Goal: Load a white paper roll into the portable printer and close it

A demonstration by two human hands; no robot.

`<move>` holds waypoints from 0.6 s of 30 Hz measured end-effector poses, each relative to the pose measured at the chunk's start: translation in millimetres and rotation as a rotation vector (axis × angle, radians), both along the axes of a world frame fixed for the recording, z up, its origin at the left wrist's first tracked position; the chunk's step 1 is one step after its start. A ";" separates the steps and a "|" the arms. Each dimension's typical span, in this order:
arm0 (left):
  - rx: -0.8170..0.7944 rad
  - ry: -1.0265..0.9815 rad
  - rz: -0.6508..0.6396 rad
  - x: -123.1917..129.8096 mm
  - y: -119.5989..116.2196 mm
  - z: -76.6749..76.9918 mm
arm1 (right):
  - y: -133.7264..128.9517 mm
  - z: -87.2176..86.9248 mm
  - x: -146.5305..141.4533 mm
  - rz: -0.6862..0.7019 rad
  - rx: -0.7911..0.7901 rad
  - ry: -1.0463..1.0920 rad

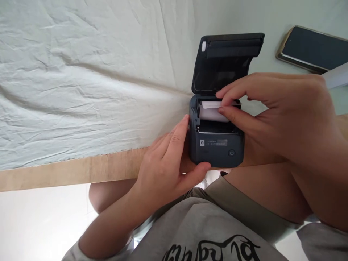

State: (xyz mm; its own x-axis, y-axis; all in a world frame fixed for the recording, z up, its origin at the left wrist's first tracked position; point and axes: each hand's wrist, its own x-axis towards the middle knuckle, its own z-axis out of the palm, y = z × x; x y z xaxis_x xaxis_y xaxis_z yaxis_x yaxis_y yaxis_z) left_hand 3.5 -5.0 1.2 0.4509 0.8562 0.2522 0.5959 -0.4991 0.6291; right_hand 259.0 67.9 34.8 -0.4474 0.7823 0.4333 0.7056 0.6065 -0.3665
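Note:
A small dark label printer point(217, 148) lies at the wooden table edge, its hinged lid point(228, 65) raised. Inside the bay is a white paper roll point(212, 113). My right hand point(288, 105) reaches over from the right, thumb and fingertips pinching the loose end of the roll's paper; part of the roll is hidden behind them. From the left, my left hand point(165, 163) steadies the printer, fingers along its left side and thumb at the front edge. The power button point(231, 153) faces up near the front.
A phone point(318, 49) in a case lies at the back right. Beside it, a white object point(337, 76) is partly hidden by my right hand. A wrinkled pale cloth point(81, 79) covers the table, leaving a wooden strip point(67, 166) bare along the front.

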 end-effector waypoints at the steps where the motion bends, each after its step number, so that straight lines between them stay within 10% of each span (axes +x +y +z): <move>1: -0.026 -0.014 0.000 -0.8 0.2 0.2 | -0.7 0.9 -0.7 0.000 -0.006 0.004; 12: -0.370 -0.244 0.070 12.5 24.4 12.3 | -18.1 -6.0 6.6 0.276 0.046 0.077; 18: -0.254 -0.228 0.170 24.8 22.5 4.3 | -17.8 -2.7 18.9 0.359 -0.002 0.123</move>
